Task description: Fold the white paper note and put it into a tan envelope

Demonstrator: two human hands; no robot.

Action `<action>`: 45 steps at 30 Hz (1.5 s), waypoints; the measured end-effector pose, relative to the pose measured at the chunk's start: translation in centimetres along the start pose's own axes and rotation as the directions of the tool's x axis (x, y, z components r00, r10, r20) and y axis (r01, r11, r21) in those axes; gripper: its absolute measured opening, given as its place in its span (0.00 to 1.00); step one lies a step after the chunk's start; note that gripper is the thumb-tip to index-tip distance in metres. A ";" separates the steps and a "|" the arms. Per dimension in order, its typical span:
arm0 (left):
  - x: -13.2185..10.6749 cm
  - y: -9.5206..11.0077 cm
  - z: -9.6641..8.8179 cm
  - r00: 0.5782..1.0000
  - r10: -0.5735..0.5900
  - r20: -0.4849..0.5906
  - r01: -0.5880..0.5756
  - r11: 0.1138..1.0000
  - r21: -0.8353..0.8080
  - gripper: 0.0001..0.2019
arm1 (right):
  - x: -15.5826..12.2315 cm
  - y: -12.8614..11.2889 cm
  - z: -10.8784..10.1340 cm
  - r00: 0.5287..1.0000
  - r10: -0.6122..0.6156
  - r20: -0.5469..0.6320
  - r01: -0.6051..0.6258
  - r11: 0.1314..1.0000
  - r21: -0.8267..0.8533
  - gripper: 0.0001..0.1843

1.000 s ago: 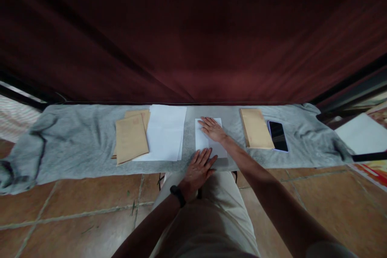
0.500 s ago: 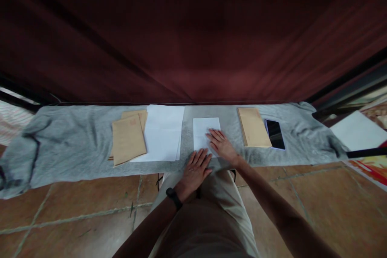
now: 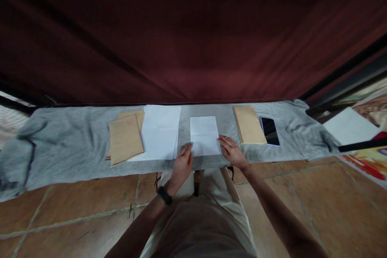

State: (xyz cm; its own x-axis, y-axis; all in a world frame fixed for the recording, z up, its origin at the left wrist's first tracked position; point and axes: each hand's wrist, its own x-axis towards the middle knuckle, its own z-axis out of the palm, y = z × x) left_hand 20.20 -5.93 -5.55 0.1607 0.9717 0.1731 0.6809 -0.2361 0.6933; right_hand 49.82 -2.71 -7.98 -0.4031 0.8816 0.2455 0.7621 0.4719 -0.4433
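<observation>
A folded sheet of white paper (image 3: 203, 128) lies on the grey cloth in front of me, with a crease running across it. At its left edge is my left hand (image 3: 183, 163), fingers drawn together and closed on the paper's side. My right hand (image 3: 232, 151) has its fingers bent together on the opposite edge. The thumbs and the undersides of the fingers are mostly hidden. Left of the folded sheet lies a stack of larger white sheets (image 3: 161, 135), also creased across. Brown paper envelopes (image 3: 125, 141) rest beside that stack, overlapping it slightly.
Another stack of brown envelopes (image 3: 249, 125) lies to the right, next to a phone (image 3: 270, 131). Grey cloth (image 3: 69, 141) covers the narrow table. A dark red fabric (image 3: 193, 48) rises along its back edge. Tiled floor (image 3: 90, 193) shows below the front.
Both hands have left the paper's surface and moved apart to its two side edges. The left hand's spread fingers have drawn together. My view has shifted slightly.
</observation>
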 end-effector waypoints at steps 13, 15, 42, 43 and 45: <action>4.1 0.1 1.6 0.903 -0.429 0.000 0.377 0.793 -0.479 0.17 | -0.3 -0.4 -0.8 0.997 -0.007 0.080 0.004 0.999 0.035 0.32; 3.7 0.2 1.5 0.902 -0.432 0.019 0.382 0.777 -0.500 0.17 | -0.4 -0.5 -1.2 0.994 -0.014 0.108 0.007 0.998 0.060 0.36; 3.8 -2.0 -0.9 0.998 0.023 0.065 -0.010 0.980 -0.198 0.08 | 0.8 -2.0 -0.6 0.981 0.183 -0.071 -0.161 0.956 0.246 0.19; 4.2 -2.0 -0.9 0.999 0.003 0.052 0.008 0.980 -0.197 0.08 | 1.0 -2.0 -0.5 0.976 0.202 -0.077 -0.179 0.954 0.239 0.20; 4.7 -1.9 -0.7 0.999 -0.041 0.009 0.042 0.982 -0.183 0.08 | 1.3 -2.0 -0.2 0.969 0.228 -0.094 -0.201 0.951 0.234 0.20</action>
State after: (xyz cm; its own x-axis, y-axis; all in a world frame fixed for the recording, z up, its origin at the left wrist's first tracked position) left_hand 19.16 -0.90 -5.63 0.1390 0.9807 0.1378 0.5448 -0.1920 0.8163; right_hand 47.89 -2.48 -6.57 -0.1696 0.9611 0.2180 0.6876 0.2739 -0.6725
